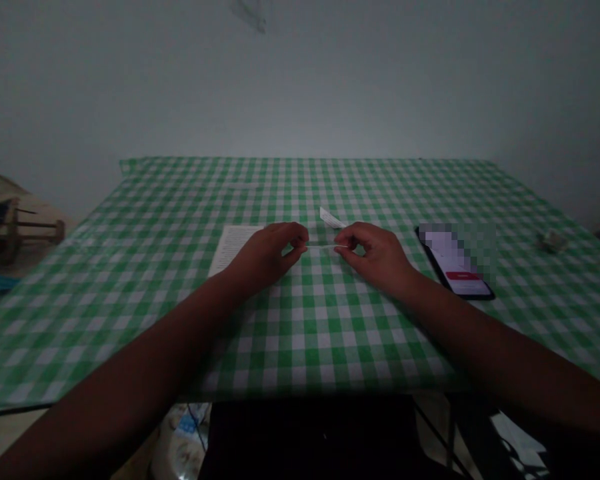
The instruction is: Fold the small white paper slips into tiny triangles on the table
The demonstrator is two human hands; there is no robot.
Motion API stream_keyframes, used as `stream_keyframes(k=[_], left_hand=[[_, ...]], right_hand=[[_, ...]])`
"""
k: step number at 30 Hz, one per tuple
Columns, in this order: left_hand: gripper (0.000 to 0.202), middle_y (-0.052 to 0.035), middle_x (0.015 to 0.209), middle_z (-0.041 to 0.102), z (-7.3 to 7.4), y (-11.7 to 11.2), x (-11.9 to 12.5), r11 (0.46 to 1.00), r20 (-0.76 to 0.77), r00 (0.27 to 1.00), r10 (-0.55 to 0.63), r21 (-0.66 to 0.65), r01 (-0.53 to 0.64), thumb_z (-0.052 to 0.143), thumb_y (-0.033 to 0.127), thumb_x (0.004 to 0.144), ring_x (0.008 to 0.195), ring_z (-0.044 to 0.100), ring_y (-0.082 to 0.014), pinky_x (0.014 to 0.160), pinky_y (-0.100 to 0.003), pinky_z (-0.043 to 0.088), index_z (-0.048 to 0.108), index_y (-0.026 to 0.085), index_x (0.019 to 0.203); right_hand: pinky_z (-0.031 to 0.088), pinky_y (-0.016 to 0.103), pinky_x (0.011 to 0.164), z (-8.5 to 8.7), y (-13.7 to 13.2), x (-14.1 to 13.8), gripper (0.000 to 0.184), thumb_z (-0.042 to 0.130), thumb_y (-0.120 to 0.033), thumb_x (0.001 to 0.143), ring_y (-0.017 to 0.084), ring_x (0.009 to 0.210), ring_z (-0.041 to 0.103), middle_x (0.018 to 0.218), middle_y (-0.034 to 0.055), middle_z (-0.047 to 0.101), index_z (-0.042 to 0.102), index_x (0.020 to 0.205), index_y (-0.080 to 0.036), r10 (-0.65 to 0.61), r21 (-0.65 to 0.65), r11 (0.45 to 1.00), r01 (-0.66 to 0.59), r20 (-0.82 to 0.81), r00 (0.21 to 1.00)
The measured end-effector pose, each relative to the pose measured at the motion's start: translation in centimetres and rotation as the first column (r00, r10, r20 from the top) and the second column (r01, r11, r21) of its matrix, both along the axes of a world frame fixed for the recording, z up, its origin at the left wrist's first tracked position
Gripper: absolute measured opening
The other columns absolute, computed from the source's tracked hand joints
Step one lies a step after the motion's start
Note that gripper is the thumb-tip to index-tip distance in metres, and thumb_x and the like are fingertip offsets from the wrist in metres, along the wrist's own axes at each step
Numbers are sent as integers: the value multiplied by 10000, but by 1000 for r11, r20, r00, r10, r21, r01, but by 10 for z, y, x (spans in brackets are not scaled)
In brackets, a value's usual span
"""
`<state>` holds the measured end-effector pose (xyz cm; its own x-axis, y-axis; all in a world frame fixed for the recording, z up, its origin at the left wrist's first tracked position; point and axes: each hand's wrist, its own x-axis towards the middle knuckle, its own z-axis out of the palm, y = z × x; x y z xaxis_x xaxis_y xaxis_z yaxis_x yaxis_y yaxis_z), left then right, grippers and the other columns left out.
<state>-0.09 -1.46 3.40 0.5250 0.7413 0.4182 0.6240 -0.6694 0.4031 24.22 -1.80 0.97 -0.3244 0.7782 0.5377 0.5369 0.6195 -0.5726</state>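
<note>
A thin white paper strip (321,247), seen nearly edge-on, spans the gap between my two hands above the checked cloth. My left hand (280,248) pinches its left end between thumb and fingers. The right end sits in the pinch of my right hand (367,250). Just beyond the right fingers a small printed piece of paper (331,218) sticks up at a slant; whether it joins the strip I cannot tell. Under and behind my left hand lies a printed sheet (233,248), partly covered by the hand and wrist.
A phone (465,287) with a lit screen lies right of my right hand. The table wears a green-and-white checked tablecloth (310,333) and meets a pale wall (300,87). A small crumpled item (551,241) rests at the far right. Wooden furniture (35,230) stands off to the left.
</note>
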Motion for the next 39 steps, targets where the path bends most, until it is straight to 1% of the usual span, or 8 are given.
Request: stream_keyframes(k=[6, 10, 12, 19, 26, 30, 34, 39], left_hand=[[55, -4, 914, 695, 0, -1, 0, 1000, -17, 1000, 7, 29, -7, 591, 161, 903, 844, 651, -150, 790, -281, 506, 606, 196, 943], [86, -3, 916, 693, -1, -1, 0, 999, -19, 1000, 18, 32, -17, 616, 159, 887, 857, 650, -155, 801, -289, 508, 605, 200, 962], [94, -4, 916, 694, -1, -1, 0, 999, -25, 999, 26, 22, -25, 626, 159, 881, 862, 651, -161, 800, -291, 507, 604, 200, 963], [86, -4, 914, 694, 1, -2, 0, 999, -42, 999, 30, 17, -29, 626, 157, 881, 862, 651, -162, 809, -293, 509, 602, 199, 952], [78, -6, 905, 688, 2, -3, 1, 1000, -34, 999, 25, 19, -25, 602, 155, 889, 855, 646, -163, 798, -295, 509, 600, 206, 948], [133, 5, 887, 684, 0, -3, 1, 1000, -18, 1000, -3, -2, 3, 637, 122, 859, 831, 644, -151, 784, -280, 502, 599, 200, 960], [189, 11, 900, 679, -4, -1, 0, 999, 15, 999, -45, -11, 45, 667, 134, 846, 807, 636, -136, 767, -270, 500, 596, 195, 1009], [301, -15, 929, 664, -8, 0, -1, 993, 12, 993, -120, 1, 120, 732, 278, 836, 860, 630, -166, 825, -325, 503, 595, 183, 1086]], right_hand=[[506, 309, 684, -1, 0, -1, 90, 700, -156, 836, 156, 725, 618, 814, 11, 669, 668, 897, -214, -20, -19, 1000, 20, 17, 1000], [490, 297, 650, -1, 0, -1, 70, 713, -164, 830, 148, 694, 608, 794, 7, 668, 667, 851, -212, -52, -69, 996, 52, 2, 999], [480, 290, 644, -1, 0, -2, 66, 711, -155, 832, 145, 693, 606, 784, 7, 664, 670, 833, -206, -50, -69, 996, 50, 1, 999], [486, 313, 694, 4, -1, -3, 119, 673, -119, 843, 164, 741, 628, 791, 15, 677, 667, 764, -208, -15, -43, 999, 16, 20, 1000], [491, 336, 725, 1, 0, -2, 118, 694, -143, 830, 180, 759, 646, 787, 12, 696, 664, 747, -221, -18, -36, 999, 18, -6, 1000], [479, 323, 687, 3, 0, -2, 123, 709, -155, 818, 173, 720, 623, 755, 9, 673, 645, 733, -216, -70, -48, 996, 69, -8, 998], [471, 310, 677, 3, 0, -2, 114, 697, -151, 829, 167, 725, 613, 766, 7, 661, 641, 755, -217, -69, -20, 997, 69, 2, 998], [485, 310, 682, 2, 0, -1, 99, 669, -139, 853, 167, 737, 614, 796, 14, 663, 653, 792, -215, -38, 35, 999, 37, 16, 999]])
